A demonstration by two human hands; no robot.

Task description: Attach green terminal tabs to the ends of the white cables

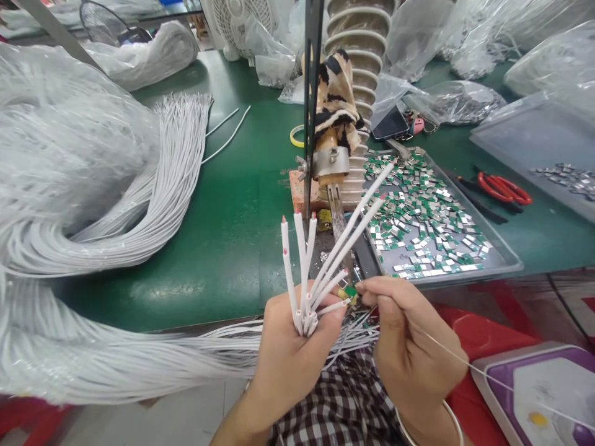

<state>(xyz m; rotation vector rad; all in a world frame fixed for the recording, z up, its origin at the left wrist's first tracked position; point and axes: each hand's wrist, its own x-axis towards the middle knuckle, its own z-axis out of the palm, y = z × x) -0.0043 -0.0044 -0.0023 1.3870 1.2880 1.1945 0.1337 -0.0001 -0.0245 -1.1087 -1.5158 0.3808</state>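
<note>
My left hand (292,353) is closed around a bundle of white cables (301,248), whose stripped ends fan upward and show reddish cores. At its fingertips, beside one cable end, is a small green circuit board (349,291). My right hand (413,341) is closed in a pinch just right of that board, with a thin solder wire (446,347) trailing from it to the lower right. Ahead of both hands a soldering iron (333,198) points down from a metal clamp, its lower end partly hidden behind the cables. Its handle is wrapped in patterned cloth (337,93).
A tray (506,263) of small green boards with metal connectors stands at the right, with red-handled pliers (504,188) beyond it. A large bundle of white cables (181,167) covers the left side. Behind the iron rises a ribbed hose (357,37). A purple-white device (534,384) sits lower right.
</note>
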